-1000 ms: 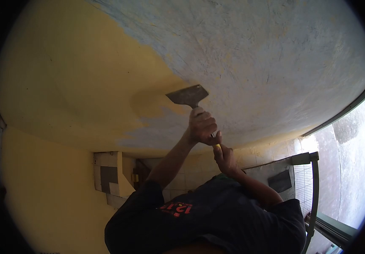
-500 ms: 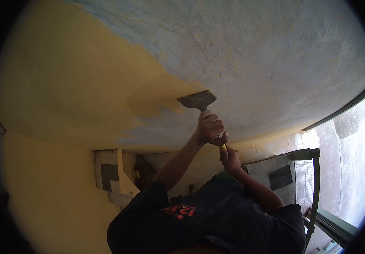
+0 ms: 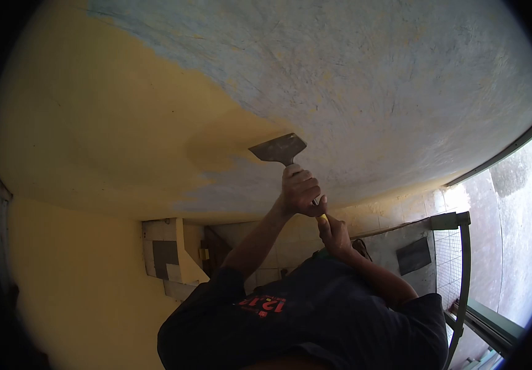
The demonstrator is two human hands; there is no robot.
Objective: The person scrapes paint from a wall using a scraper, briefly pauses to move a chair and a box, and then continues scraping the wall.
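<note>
A wide scraper (image 3: 279,148) has its blade against the wall, at the border between yellow paint (image 3: 149,111) and a bare grey-blue area (image 3: 340,80). My left hand (image 3: 300,190) is wrapped round the scraper's upper handle, just below the blade. Lower down and to the right, my right hand (image 3: 335,237) is closed round the yellow-marked end of the same handle. Ragged paint edges run to the upper left of the blade and below it. The palms and most of the handle are hidden by the fingers.
Below the wall are a tiled ledge (image 3: 161,250) at left and a grey surface with a dark square (image 3: 414,256) at right. A green metal frame (image 3: 465,271) with mesh stands at the right, beside a bright opening.
The scraper and both my hands have shifted slightly left, the blade moving a little further over the yellow paint's edge. Both hands keep their hold.
</note>
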